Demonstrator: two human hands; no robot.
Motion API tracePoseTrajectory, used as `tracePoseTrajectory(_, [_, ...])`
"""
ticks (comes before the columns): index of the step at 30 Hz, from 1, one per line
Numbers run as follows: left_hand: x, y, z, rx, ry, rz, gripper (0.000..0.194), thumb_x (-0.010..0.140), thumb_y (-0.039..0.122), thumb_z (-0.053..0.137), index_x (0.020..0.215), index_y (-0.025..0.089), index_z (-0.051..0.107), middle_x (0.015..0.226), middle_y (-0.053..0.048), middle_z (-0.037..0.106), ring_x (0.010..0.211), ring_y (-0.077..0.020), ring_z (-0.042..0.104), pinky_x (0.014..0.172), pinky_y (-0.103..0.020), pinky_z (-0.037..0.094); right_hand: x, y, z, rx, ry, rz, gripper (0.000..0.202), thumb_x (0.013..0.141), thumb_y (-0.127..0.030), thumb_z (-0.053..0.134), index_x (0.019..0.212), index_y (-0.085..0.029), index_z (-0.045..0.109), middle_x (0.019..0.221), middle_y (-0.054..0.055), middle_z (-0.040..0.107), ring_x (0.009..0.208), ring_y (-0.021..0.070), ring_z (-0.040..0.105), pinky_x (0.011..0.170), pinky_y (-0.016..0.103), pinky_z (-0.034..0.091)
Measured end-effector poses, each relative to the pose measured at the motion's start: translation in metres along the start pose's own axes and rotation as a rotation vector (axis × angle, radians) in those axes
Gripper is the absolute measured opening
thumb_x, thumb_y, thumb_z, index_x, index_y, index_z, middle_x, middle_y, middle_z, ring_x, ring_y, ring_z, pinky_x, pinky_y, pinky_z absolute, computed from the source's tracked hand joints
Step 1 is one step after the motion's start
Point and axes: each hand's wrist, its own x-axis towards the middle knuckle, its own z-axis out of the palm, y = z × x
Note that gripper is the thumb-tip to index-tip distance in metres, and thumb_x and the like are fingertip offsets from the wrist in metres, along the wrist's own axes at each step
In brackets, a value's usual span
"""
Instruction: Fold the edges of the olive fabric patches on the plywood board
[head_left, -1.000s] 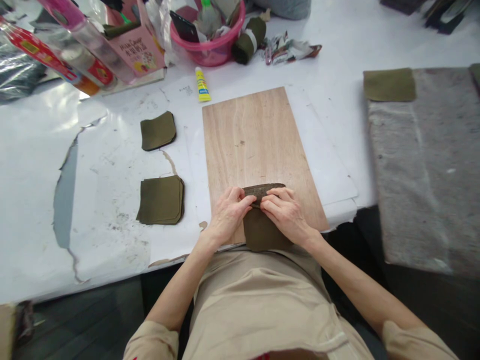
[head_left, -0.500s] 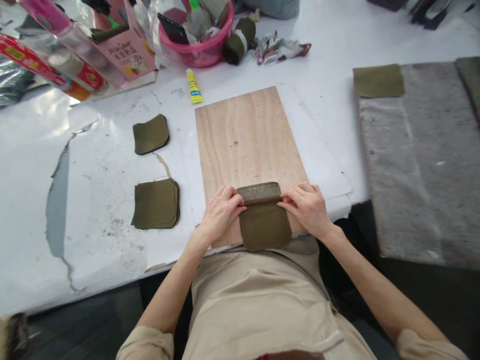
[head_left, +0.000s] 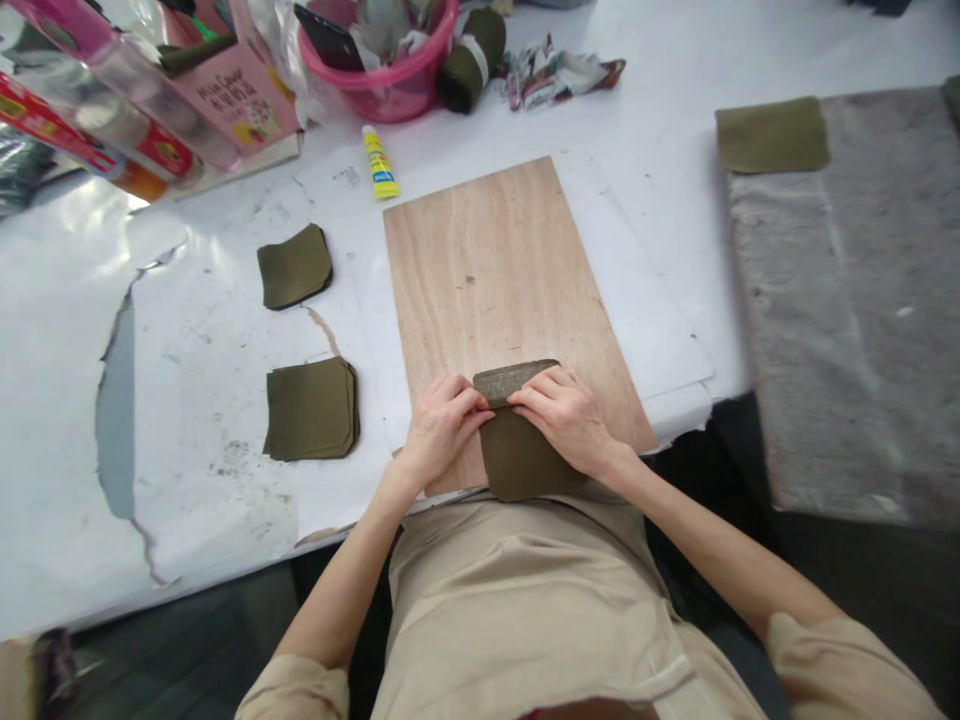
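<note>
An olive-green fabric piece [head_left: 525, 455] lies over the near edge of a thin wooden board [head_left: 487, 270], its far end folded back to show a greyish underside. My left hand [head_left: 442, 425] pinches the left end of the fold with thumb and fingers. On the same fold, near its middle, my right hand [head_left: 566, 415] has its fingertips closed and covers the right part of the piece. To the left of the board lie a larger stack of olive fabric pieces [head_left: 309, 410] and a smaller stack [head_left: 295, 266] behind it.
A yellow glue tube [head_left: 381, 165] lies behind the board. Further back stand a pink basket [head_left: 375, 90], a rolled olive cloth [head_left: 471, 60], a pink box [head_left: 244, 95] and bottles. At right, a grey felt-like slab [head_left: 862, 300] carries an olive piece [head_left: 772, 135].
My right hand has slid left along the fold, from the fabric's right end to near its middle. My left hand stays at the left end. The view has shifted slightly.
</note>
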Motion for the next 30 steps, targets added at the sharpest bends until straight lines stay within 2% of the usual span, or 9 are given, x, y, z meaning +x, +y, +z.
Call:
tracePoseTrajectory(10, [-0.007, -0.002, 0.0, -0.034, 0.037, -0.006, 0.014, 0.093, 0.029, 0.058, 0.083, 0.019, 0.061, 0.086, -0.004, 0.059, 0.085, -0.0186, 0.053, 0.075, -0.032, 0.046, -0.003, 0.003, 0.0, 0.087, -0.004, 0.01, 0.018, 0.097, -0.023, 0.051, 0.1, -0.021, 0.069, 0.093, 0.005, 0.068, 0.095, 0.0194, 0.054, 0.086, 0.035, 0.043])
tracePoseTrajectory(15, [-0.01, -0.002, 0.004, -0.07, 0.069, -0.006, 0.011, 0.094, 0.025, 0.056, 0.091, 0.02, 0.065, 0.089, -0.004, 0.061, 0.088, -0.018, 0.055, 0.077, -0.032, 0.047, -0.004, 0.001, -0.001, 0.104, 0.003, 0.033, 0.024, 0.096, -0.019, 0.052, 0.116, -0.019, 0.065, 0.097, 0.006, 0.068, 0.097, 0.02, 0.055, 0.085, 0.034, 0.044])
tracePoseTrajectory(20, [-0.012, -0.002, 0.006, -0.104, 0.1, -0.024, 0.011, 0.093, 0.025, 0.056, 0.093, 0.021, 0.067, 0.087, -0.004, 0.062, 0.086, -0.0172, 0.057, 0.076, -0.032, 0.048, -0.005, 0.002, -0.001, 0.068, 0.0, -0.001, 0.021, 0.097, -0.021, 0.051, 0.107, -0.023, 0.07, 0.091, 0.004, 0.067, 0.093, 0.0187, 0.053, 0.084, 0.033, 0.043])
tracePoseTrajectory(30, [-0.019, 0.0, 0.011, -0.081, 0.141, 0.019, 0.012, 0.094, 0.019, 0.054, 0.1, 0.021, 0.065, 0.093, -0.004, 0.063, 0.088, -0.0158, 0.059, 0.077, -0.03, 0.05, -0.006, 0.003, 0.002, 0.008, -0.003, -0.028, 0.025, 0.098, -0.019, 0.049, 0.11, -0.025, 0.069, 0.094, 0.005, 0.065, 0.095, 0.0185, 0.051, 0.081, 0.032, 0.041])
